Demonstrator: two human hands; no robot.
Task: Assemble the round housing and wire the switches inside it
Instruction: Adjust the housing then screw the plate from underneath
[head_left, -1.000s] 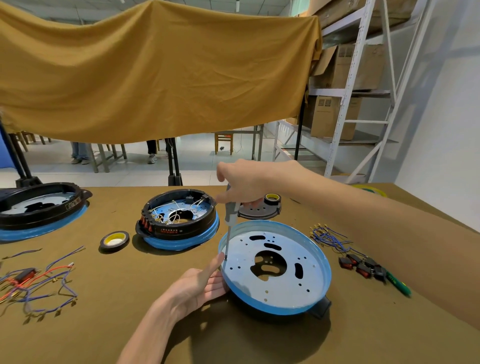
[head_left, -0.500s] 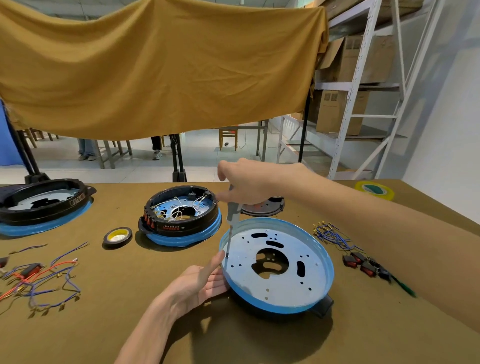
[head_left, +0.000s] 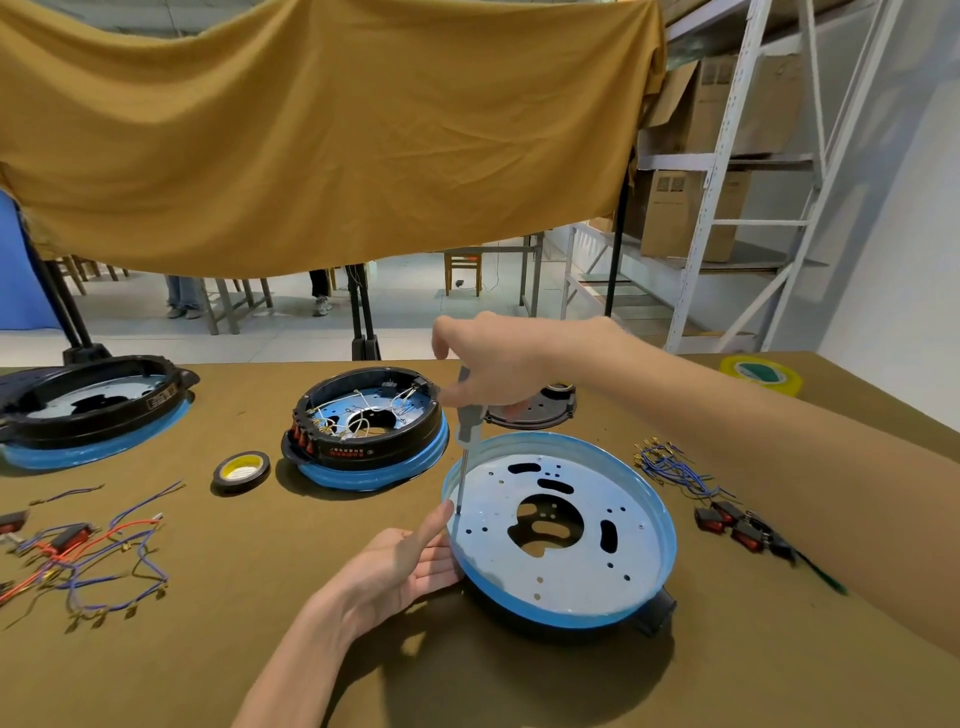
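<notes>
Blue-rimmed and pale inside, the round housing plate (head_left: 561, 525) lies flat on the brown table (head_left: 208, 649), nearest the person. The right hand (head_left: 493, 364) grips a grey screwdriver (head_left: 467, 431) from above, its tip standing at a hole near the plate's left edge. The left hand (head_left: 400, 566) rests with straight fingers against the rim, thumb just beside the tip. If the blade cams out or tilts, it could jab that thumb or score the plate. With only flat fingers bracing it, the plate may also turn. Loose blue wires (head_left: 670, 467) and red switches (head_left: 727, 525) wait at the right.
</notes>
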